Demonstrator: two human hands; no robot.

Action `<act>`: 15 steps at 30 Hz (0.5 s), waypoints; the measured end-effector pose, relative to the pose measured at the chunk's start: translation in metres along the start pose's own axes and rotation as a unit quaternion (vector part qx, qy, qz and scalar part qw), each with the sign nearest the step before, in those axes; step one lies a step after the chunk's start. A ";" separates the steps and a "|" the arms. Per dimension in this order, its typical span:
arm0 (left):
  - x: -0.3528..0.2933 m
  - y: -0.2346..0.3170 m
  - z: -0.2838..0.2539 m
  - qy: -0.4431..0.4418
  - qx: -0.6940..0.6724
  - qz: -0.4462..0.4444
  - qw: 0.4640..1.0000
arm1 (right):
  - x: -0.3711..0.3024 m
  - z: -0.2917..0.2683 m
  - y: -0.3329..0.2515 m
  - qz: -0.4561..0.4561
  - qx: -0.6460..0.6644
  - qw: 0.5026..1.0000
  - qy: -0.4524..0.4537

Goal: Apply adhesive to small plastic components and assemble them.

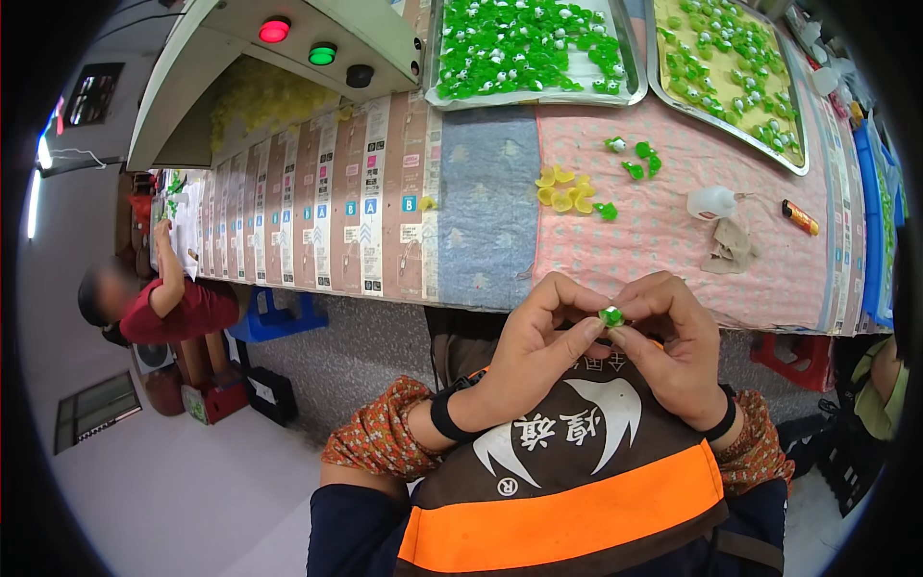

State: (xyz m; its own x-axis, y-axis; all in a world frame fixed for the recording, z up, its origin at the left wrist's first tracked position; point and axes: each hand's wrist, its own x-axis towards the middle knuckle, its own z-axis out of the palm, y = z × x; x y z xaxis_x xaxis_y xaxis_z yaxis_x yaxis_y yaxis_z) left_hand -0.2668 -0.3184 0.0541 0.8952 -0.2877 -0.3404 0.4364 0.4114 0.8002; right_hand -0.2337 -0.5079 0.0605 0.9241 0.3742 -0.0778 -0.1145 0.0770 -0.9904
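Just past the table's front edge, above my apron, I pinch a small green plastic piece with a white ball-like part (611, 316) between both hands. The thumb and fingertips of my left hand (538, 354) are closed on its left side. Those of my right hand (681, 358) are closed on its right side. On the pink cloth (615, 248) beyond my hands lies a small cluster of yellow cup-shaped pieces (565, 190). Beside and behind it lie several loose green pieces (642, 162), at least one with a white part.
A metal tray (538, 101) of green pieces stands at the back; another tray (803, 159) is right of it. A white bottle (710, 203), a crumpled rag (731, 248) and an orange tube (799, 217) lie right. A machine housing (207, 58) stands back left. Another person (183, 308) works far left.
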 end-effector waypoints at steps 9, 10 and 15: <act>-0.003 -0.001 0.002 0.017 0.035 0.017 0.999 | 0.001 0.001 0.003 0.008 0.000 1.000 -0.001; -0.003 -0.002 0.003 0.019 0.052 0.027 0.998 | 0.001 0.001 0.004 0.010 -0.003 1.000 -0.001; -0.004 -0.005 0.001 0.026 0.110 0.046 0.993 | 0.001 0.000 0.008 -0.011 -0.031 0.999 -0.004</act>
State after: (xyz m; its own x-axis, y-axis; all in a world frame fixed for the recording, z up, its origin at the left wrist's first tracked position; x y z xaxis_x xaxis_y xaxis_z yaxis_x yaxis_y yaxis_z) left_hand -0.2727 -0.3197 0.0522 0.9366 -0.2103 -0.2804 0.3266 0.2335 0.9159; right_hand -0.2337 -0.5064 0.0524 0.9231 0.3806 -0.0555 -0.0712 0.0272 -0.9971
